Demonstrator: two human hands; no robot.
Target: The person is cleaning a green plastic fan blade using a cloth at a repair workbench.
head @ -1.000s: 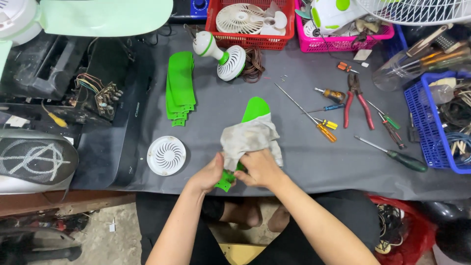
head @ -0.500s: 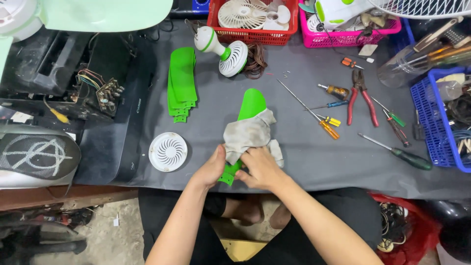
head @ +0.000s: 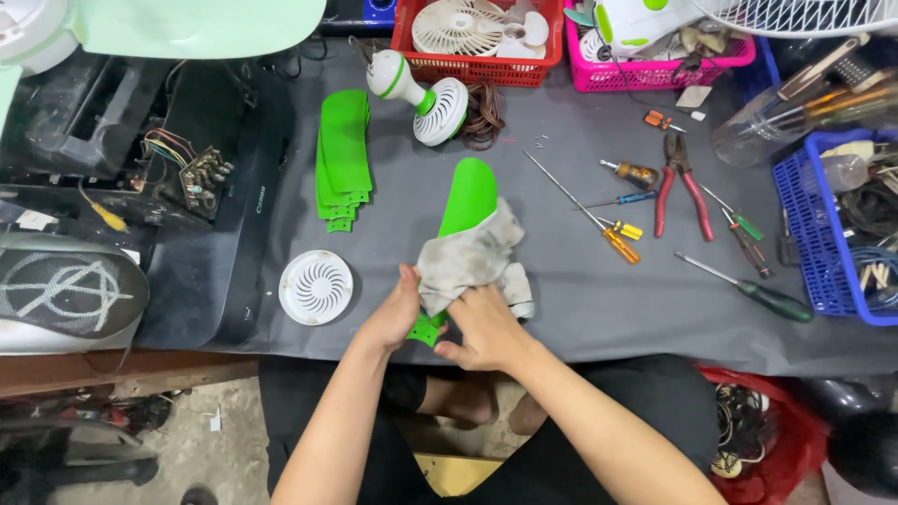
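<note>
A green fan blade (head: pixel 468 198) lies on the dark grey mat (head: pixel 561 290), its base end at the near edge. My left hand (head: pixel 395 313) grips that base end. My right hand (head: pixel 482 327) presses a dirty grey rag (head: pixel 468 257) against the lower part of the blade, with the rag wrapped over it. The blade's tip points away from me, uncovered.
A stack of green blades (head: pixel 343 154) lies at the left, a round white grille (head: pixel 316 286) near it, a white-green fan motor (head: pixel 421 93) behind. Screwdrivers (head: pixel 617 238), red pliers (head: pixel 678 182) and a green-handled screwdriver (head: pixel 758 295) lie right. Red (head: pixel 477 37), pink (head: pixel 655 47) and blue (head: pixel 828 243) baskets line the far and right edges.
The rag and my right hand have slid down the blade towards its base, uncovering more of the green tip. My left hand keeps its grip on the base.
</note>
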